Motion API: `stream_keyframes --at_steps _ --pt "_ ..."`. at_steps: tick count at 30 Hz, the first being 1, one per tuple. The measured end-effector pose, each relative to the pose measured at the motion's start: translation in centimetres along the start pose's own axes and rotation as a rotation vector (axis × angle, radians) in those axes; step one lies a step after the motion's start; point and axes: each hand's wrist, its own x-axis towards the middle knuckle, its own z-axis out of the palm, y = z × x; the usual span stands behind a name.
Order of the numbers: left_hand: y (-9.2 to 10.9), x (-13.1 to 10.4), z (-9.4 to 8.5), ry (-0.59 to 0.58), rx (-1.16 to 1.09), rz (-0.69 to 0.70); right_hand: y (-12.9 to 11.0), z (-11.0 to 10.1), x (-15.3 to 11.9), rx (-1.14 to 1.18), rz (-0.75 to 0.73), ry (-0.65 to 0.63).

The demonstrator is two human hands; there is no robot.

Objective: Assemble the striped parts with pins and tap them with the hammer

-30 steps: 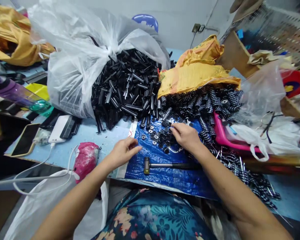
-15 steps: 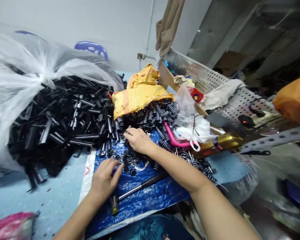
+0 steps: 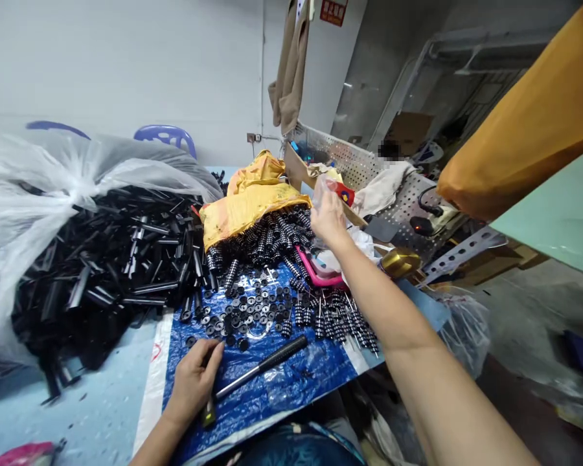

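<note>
My right hand is stretched out to the back right, its fingers closed on a clear plastic bag beside a red packet. My left hand rests low on the blue sheet with its fingers curled in; whatever they may hold is hidden. Right by it lies a hammer with a dark grip and a yellowish face. Small round black discs are scattered beyond the hammer. Ribbed black rollers with metal pins lie to their right.
A yellow sack spills more ribbed rollers. On the left, a large clear bag holds black tube-like pieces. A pink-rimmed tray, a gold can and a perforated metal rack stand on the right.
My right hand has moved from the discs to the plastic bag at the back right. My left hand has drawn back toward the hammer head, its fingers more curled. The view has shifted.
</note>
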Motion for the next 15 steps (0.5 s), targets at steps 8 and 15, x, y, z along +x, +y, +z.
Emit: stream_keyframes --at_steps 8,15 --pt "-0.3 -0.1 0.0 -0.006 -0.012 -0.009 4.0 3.5 3.4 -0.139 0.236 -0.334" --pt "0.0 0.5 -0.1 -0.008 0.009 -0.013 1.3 6.8 0.1 -0.138 0.048 -0.366"
